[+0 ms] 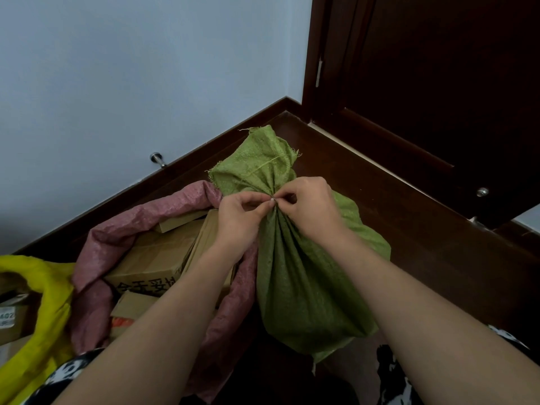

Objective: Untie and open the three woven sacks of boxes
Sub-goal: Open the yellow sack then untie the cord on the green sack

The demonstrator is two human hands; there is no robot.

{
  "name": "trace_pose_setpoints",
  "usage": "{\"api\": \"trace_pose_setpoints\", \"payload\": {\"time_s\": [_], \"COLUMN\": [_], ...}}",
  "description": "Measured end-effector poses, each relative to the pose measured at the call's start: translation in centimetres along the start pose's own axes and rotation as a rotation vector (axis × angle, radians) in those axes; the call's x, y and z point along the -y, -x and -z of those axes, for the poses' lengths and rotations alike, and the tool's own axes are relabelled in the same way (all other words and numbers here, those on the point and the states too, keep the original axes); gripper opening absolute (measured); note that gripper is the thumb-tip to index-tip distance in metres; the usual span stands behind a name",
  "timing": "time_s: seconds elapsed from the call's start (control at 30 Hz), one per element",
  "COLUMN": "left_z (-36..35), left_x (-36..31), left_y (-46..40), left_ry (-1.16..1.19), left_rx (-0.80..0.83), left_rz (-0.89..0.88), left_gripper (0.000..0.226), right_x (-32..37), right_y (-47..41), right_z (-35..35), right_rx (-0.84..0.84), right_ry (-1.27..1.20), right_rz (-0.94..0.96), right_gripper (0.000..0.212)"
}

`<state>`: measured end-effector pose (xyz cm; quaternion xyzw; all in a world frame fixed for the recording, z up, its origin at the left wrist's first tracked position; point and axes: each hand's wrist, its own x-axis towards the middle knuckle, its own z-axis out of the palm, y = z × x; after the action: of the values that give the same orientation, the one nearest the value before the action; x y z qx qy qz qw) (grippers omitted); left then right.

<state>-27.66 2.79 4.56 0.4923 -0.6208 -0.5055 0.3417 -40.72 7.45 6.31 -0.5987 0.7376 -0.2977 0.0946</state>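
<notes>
Your forearms [163,325] were bare, unsleeved, with no rings or watch; your garment [388,372] below was black-and-white patterned.

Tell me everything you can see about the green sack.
The green sack is coarse woven material, olive-green, with frayed edges at its top flap. Its neck is gathered tight into pleats, tied shut, the loose mouth fanning out above toward the wall corner. It stands on the dark wooden floor, leaning against the opened pink sack of cardboard boxes. The left hand and right hand both pinch the tie at the neck; its contents are hidden.
</notes>
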Motion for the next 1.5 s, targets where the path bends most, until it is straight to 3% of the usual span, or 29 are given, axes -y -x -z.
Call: {"api": "trace_pose_setpoints", "payload": {"time_s": [0.5,0.57,0.67,0.8,1.0,1.5], "left_z": [-0.2,-0.3,-0.5,-0.4,-0.1,-0.2], "left_x": [0.3,0.3,0.2,0.1,0.3,0.2], "left_y": [-0.1,-0.1,-0.2,-0.1,-0.2,0.0], "left_ry": [0.053,0.045,-0.006,-0.007,0.006,0.089], "left_rx": [-0.031,-0.039,-0.042,-0.031,-0.034,-0.051], "left_rz": [0.026,0.025,0.015,0.022,0.005,0.037], "left_gripper": [0.007,0.005,0.006,0.011,0.01,0.004], "right_x": [-0.9,-0.8,-0.2,0.2,0.0,-0.7], "right_y": [-0.1,-0.1,0.2,0.2,0.1,-0.4], "right_z": [-0.9,-0.6,-0.2,-0.4,-0.5,-1.2], "right_rx": [-0.066,-0.033,0.011,0.002,-0.028,-0.12], "right_ry": [-0.509,-0.316,0.173,0.329,0.109,-0.333], "right_rz": [-0.363,-0.238,0.082,0.202,0.165,-0.219], "right_gripper": [0.003,0.008,0.019,0.024,0.015,0.006]}}
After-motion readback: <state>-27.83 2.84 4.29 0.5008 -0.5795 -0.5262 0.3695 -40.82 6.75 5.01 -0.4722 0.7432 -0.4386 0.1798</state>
